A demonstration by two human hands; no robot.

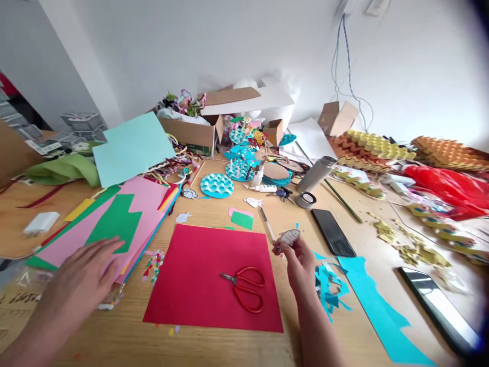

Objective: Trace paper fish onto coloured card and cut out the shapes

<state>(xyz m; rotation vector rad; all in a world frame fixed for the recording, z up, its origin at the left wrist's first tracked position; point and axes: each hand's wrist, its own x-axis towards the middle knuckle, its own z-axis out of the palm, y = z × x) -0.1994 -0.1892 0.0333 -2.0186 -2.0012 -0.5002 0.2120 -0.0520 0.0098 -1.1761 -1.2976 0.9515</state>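
My left hand, fingers stretched out, is over the near part of a stack of coloured paper, by a green sheet on pink paper. Between the thumb and fingers of my right hand is a small grey paper fish cutout. To the left of that hand lies a red sheet, with red-handled scissors resting on it, blades pointing left. Beyond the sheet are a pen, a white fish cutout and small pink and green paper pieces.
Blue paper scraps, a long blue strip and two phones lie at the right. Farther back stand a grey thermos, a glue bottle, blue wavy discs and cardboard boxes.
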